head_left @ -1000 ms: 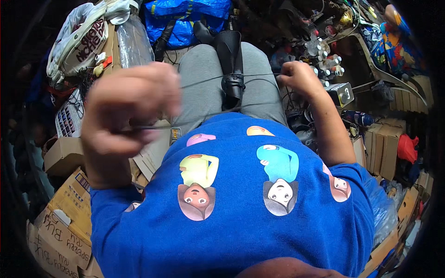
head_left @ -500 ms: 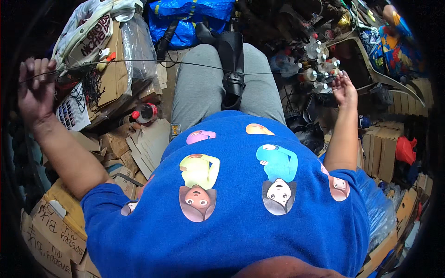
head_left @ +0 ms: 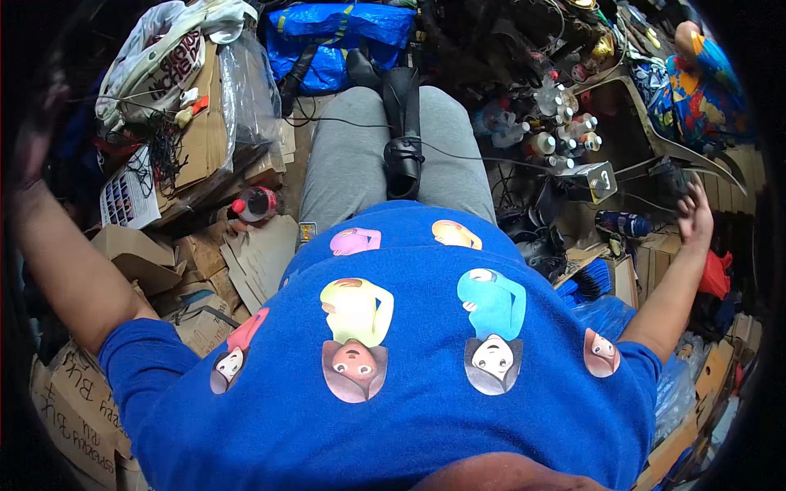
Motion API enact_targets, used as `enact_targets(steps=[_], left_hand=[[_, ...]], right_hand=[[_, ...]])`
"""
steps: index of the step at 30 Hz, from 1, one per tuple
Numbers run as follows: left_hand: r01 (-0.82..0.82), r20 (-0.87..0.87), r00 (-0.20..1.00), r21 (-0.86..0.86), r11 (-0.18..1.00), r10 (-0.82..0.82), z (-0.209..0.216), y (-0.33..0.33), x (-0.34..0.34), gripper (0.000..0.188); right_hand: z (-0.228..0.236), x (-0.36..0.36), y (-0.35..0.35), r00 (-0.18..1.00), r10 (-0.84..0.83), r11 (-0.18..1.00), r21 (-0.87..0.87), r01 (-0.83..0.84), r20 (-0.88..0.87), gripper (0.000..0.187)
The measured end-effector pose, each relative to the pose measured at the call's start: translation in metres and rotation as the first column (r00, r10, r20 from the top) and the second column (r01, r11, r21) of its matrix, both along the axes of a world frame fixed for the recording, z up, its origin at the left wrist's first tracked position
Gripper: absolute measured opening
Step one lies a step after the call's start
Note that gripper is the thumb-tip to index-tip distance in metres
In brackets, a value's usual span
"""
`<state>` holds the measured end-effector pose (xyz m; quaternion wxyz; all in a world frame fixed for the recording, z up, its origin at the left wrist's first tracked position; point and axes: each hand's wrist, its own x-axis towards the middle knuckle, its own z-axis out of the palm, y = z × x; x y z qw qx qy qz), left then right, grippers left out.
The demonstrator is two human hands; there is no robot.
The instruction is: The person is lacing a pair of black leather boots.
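Observation:
A black shoe point(head_left: 403, 168) is held upright between my thighs, on grey trousers. Dark thread point(head_left: 483, 157) crosses the shoe and runs out to both sides. On the right, the thread dips past the bottles and leads to the fingers of my right hand point(head_left: 694, 219), which is stretched far out with some fingertips raised. At the dim left rim is my left hand point(head_left: 39, 135), smeared by motion. A thin stretch of thread ends close beside it, but its fingers do not show clearly.
Several clear bottles point(head_left: 565, 135) stand ahead on the right, near a metal-framed piece point(head_left: 634, 106). A blue bag point(head_left: 340, 41) lies beyond my knees. Cardboard point(head_left: 209, 114), a white bag point(head_left: 155, 74) and a cola bottle point(head_left: 255, 204) crowd the left. A dark blue can point(head_left: 622, 222) lies near my right forearm.
Both hands have moved farther apart, the left toward the rim and the right outward and lower. The thread, stretched nearly straight before, now sags on both sides of the shoe.

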<state>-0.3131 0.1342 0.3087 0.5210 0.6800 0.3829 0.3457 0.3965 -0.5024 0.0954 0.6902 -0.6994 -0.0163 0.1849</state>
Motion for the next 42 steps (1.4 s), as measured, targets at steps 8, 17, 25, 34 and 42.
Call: enact_targets(steps=[8,17,25,34,42], left_hand=[[0.894,-0.897,0.294,0.137,0.427,-0.329,-0.096,-0.144,0.206,0.011],[0.807,-0.574,0.549,0.174,0.564,-0.607,-0.109,-0.18,0.192,0.024],[0.614,-0.869,0.361,-0.052,0.787,-0.338,-0.217,-0.161,0.109,0.016],[0.632,-0.644,0.723,0.467,0.619,-0.252,-0.241,-0.187,0.176,0.021],[0.769,-0.83,0.325,-0.048,0.637,-0.454,-0.274,-0.18,0.248,0.022]], right_hand=[[0.033,-0.18,0.189,0.615,0.784,0.585,-0.231,-0.777,-0.082,0.033],[0.031,-0.284,0.226,0.251,0.966,0.246,-0.065,-0.967,-0.069,0.028],[-0.075,-0.263,0.164,0.311,0.864,0.273,-0.152,-0.95,-0.396,0.026],[-0.067,-0.282,0.225,0.264,0.883,0.459,-0.835,-0.304,0.389,0.028],[-0.072,-0.311,0.28,0.198,0.958,0.279,-0.829,-0.485,0.207,0.028]])
